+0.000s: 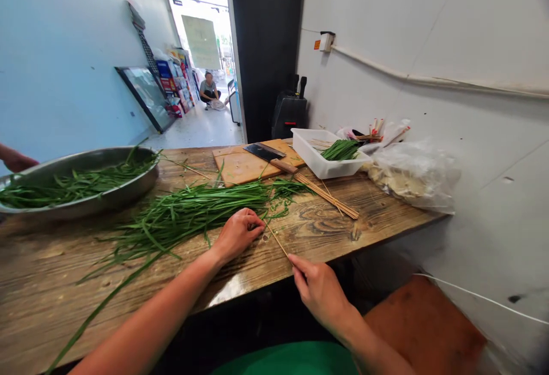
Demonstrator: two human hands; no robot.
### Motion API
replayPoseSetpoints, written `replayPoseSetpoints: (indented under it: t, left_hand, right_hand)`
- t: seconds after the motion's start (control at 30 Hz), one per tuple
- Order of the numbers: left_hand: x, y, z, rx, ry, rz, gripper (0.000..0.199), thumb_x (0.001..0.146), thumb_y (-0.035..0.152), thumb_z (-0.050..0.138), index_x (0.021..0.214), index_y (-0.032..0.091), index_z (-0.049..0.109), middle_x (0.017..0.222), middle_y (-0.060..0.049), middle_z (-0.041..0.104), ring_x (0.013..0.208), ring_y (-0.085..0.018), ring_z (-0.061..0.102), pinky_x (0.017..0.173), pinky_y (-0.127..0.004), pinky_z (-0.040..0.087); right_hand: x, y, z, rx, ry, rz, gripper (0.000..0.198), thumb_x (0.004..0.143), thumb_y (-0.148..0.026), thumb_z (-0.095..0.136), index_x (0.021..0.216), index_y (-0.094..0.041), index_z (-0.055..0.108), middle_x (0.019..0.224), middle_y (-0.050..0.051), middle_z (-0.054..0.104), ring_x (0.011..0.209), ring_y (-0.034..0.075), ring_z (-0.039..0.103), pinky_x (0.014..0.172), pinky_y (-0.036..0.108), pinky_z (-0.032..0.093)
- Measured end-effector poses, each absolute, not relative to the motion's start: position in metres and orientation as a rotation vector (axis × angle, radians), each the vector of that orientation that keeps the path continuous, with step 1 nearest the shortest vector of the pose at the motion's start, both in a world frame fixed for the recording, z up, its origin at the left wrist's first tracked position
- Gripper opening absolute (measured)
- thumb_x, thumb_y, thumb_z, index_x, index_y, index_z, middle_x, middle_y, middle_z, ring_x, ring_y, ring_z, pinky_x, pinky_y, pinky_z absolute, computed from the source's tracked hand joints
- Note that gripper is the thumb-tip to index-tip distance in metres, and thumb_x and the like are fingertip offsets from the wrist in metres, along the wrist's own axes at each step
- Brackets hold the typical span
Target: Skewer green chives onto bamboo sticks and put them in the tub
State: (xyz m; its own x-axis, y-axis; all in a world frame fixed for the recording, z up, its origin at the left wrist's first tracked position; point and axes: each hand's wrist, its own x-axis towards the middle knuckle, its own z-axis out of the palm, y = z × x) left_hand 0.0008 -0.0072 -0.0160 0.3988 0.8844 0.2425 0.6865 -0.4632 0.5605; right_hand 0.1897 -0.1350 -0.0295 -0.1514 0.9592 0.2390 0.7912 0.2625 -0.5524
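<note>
My right hand (319, 289) is closed around the lower end of a thin bamboo skewer (278, 239), which slants up and left over the table's front part. At the skewer's far tip my left hand (240, 232) is pinched, and what lies between its fingers is hidden. Just beyond that hand spreads a loose pile of long green chives (206, 203), with short cut bits (281, 210) to its right. A bundle of bamboo skewers (328, 193) lies on the wooden table (330, 226) farther right.
A cleaver (268, 153) rests on a cutting board (231, 163). Behind stands a white plastic tub (338, 168) with chives, beside a clear plastic bag (416, 175). Left is a steel basin (128, 189) of greens, near another person's hand (17, 159). Someone squats by the doorway (209, 89).
</note>
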Motion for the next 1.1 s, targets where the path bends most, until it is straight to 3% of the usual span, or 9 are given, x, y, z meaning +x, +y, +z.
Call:
replayPoseSetpoints:
  t: [0.17, 0.53, 1.1]
  left_hand:
    - [0.0003, -0.0052, -0.0139, 2.274, 1.485, 0.777, 0.026, 0.071, 0.039, 0.053, 0.08, 0.018, 0.064, 0.074, -0.002, 0.057, 0.064, -0.012, 0.049, 0.062, -0.025, 0.04]
    - [0.0049, -0.002, -0.0127, 2.284, 1.623, 0.711, 0.025, 0.073, 0.032, 0.048, 0.076, 0.018, 0.068, 0.078, -0.003, 0.063, 0.071, -0.015, 0.055, 0.066, -0.025, 0.041]
    - [0.0003, -0.0024, -0.0153, 2.336, 1.499, 0.733, 0.023, 0.076, 0.03, 0.047, 0.08, 0.018, 0.066, 0.082, -0.004, 0.06, 0.075, -0.016, 0.054, 0.07, -0.027, 0.041]
  right_hand:
    - [0.1889, -0.1357, -0.0305, -1.576, -1.973, 0.417, 0.034, 0.08, -0.011, 0.043, 0.111, -0.015, 0.058, 0.089, 0.008, 0.069, 0.076, 0.019, 0.065, 0.07, 0.025, 0.049]
    - [0.1912, -0.1359, -0.0324, -1.492, -1.934, 0.439, 0.033, 0.081, -0.012, 0.042, 0.109, -0.015, 0.059, 0.089, 0.007, 0.069, 0.077, 0.017, 0.065, 0.073, 0.023, 0.048]
    - [0.1919, -0.1336, -0.0289, -1.492, -1.925, 0.478, 0.033, 0.081, -0.013, 0.042, 0.109, -0.015, 0.06, 0.092, 0.008, 0.069, 0.081, 0.019, 0.065, 0.076, 0.025, 0.049]
